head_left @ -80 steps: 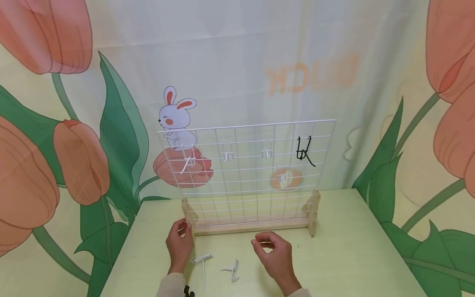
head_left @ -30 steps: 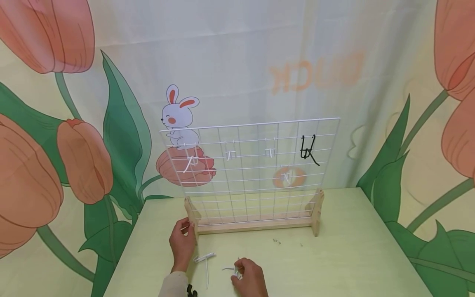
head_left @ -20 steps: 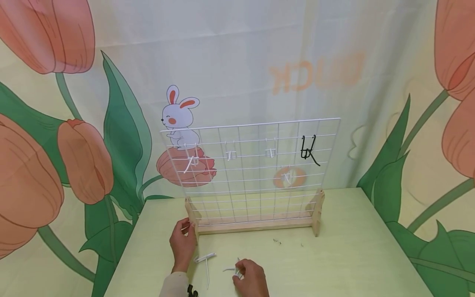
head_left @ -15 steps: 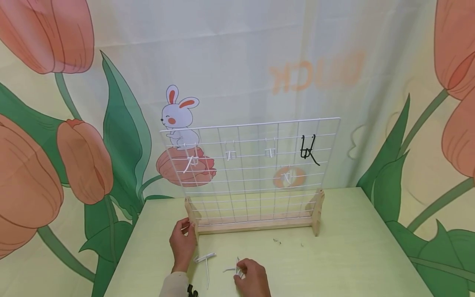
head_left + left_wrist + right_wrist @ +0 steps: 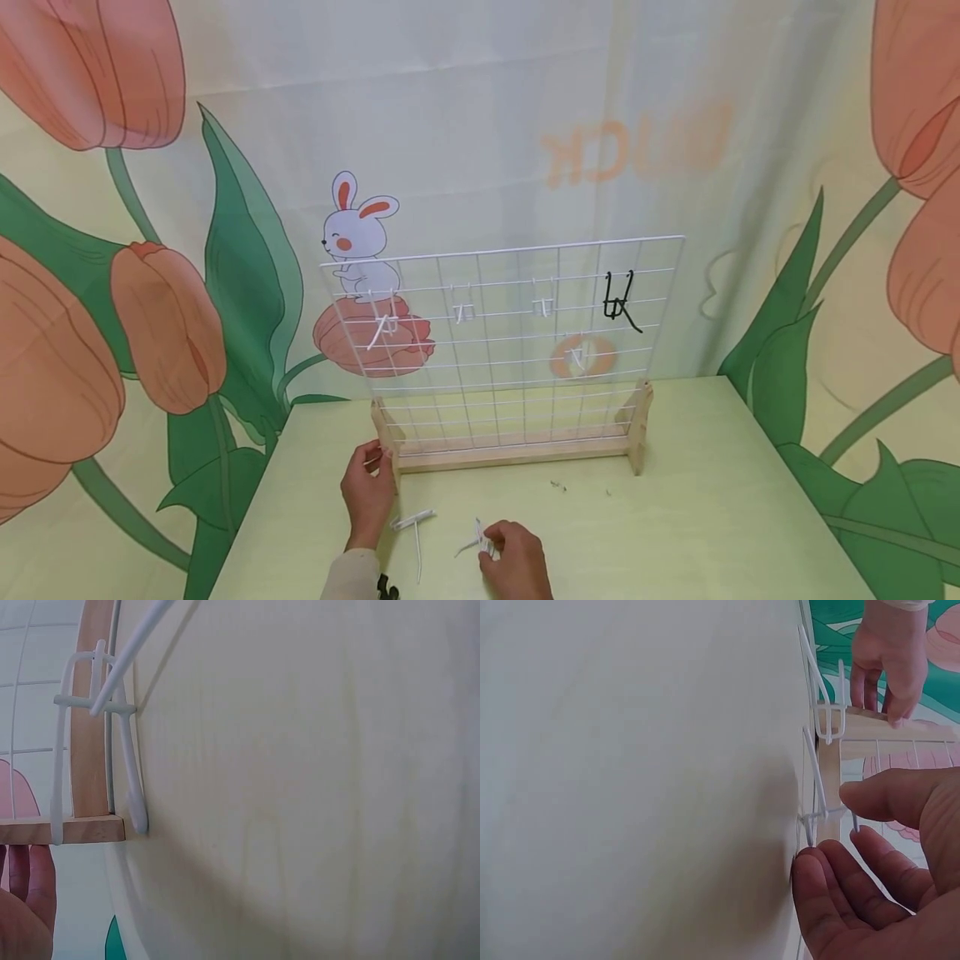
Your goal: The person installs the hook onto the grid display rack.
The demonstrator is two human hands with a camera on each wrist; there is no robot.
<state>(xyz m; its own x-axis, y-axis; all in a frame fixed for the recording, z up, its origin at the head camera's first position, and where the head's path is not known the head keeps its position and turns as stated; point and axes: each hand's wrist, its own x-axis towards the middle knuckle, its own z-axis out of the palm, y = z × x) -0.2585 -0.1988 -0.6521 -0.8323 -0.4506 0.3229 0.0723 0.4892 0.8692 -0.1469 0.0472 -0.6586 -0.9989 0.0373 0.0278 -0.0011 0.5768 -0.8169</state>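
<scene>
My left hand [image 5: 369, 492] grips the left wooden end [image 5: 386, 437] of a stand that holds up a white wire grid [image 5: 502, 251]. In the right wrist view its fingers lie against that wood. Low in front of the stand, my right hand [image 5: 516, 557] pinches a white wire hook [image 5: 477, 533] between thumb and fingers. Its straight prong [image 5: 815, 771] shows in the right wrist view, while the fingers cover part of the frame. Between the two hands, another white hook [image 5: 412, 521] lies on the table with its long prong toward me.
Several white hooks hang on the grid, one [image 5: 386, 323] at the left and one [image 5: 576, 358] lower right. A black hook [image 5: 617, 307] hangs near the upper right. Small dark bits [image 5: 558, 486] lie before the stand. A printed curtain [image 5: 480, 125] hangs behind.
My right hand has come down and left from in front of the grid and taken hold of the white hook. Lately the hook has shifted slightly right and turned. My left hand has stayed put.
</scene>
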